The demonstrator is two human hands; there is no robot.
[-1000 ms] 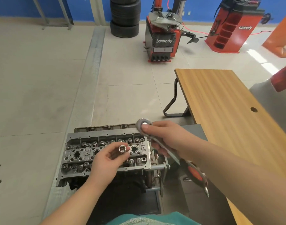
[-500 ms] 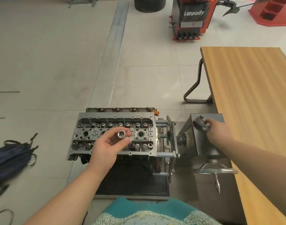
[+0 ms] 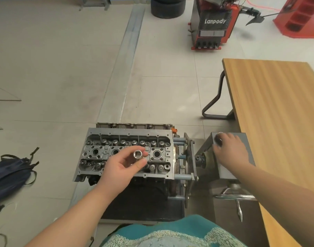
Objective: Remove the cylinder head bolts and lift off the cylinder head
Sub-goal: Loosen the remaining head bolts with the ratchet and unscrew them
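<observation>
The left hand [image 3: 120, 168] pinches a short steel socket [image 3: 138, 154] between thumb and fingertips, open end upward, probably to check its fit. Beneath it the ribbed grey cylinder head [image 3: 126, 154] remains seated on the engine. The right hand [image 3: 230, 148] rests on the stand's metal box [image 3: 229, 168]; its grip is blurred and cannot be determined.

Both forearms are showing bare, no sleeves, watch or rings visible. The person is wearing a teal garment [image 3: 170, 232] with pale flecked patterning.
</observation>
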